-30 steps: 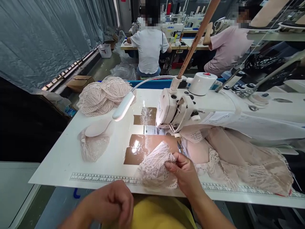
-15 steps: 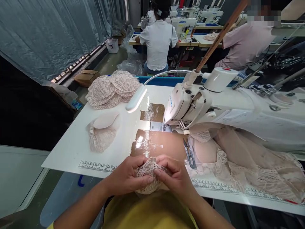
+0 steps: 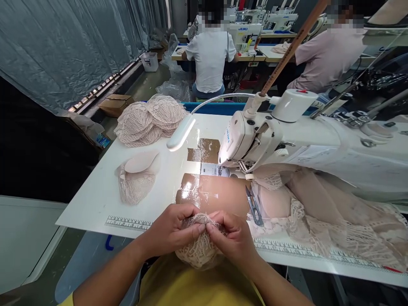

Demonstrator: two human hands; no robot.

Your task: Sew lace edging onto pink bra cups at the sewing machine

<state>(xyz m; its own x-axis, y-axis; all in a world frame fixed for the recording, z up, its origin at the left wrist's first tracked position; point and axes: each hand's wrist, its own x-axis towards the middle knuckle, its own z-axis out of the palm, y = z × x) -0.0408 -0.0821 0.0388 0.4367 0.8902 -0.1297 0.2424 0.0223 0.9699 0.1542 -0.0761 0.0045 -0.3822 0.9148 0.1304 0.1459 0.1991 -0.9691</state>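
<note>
Hands: our left hand and right hand meet at the near edge of the bench, and the fingertips of both are clamped on the lace piece.
Lace piece: bunched between our hands, it sags below the near edge over our lap.
Ruler: printed along the near edge.
Snips: just right of our right hand, touching the fabric heap that spreads to the right edge.
Tape patch: brown, ahead of our hands.
Sewing machine: its head stands over the patch's far side, with the lamp to its left.
Lace cup: near the left edge.
Cup stack: at the far left corner.
Co-workers: seated beyond the bench, backs to us.
</note>
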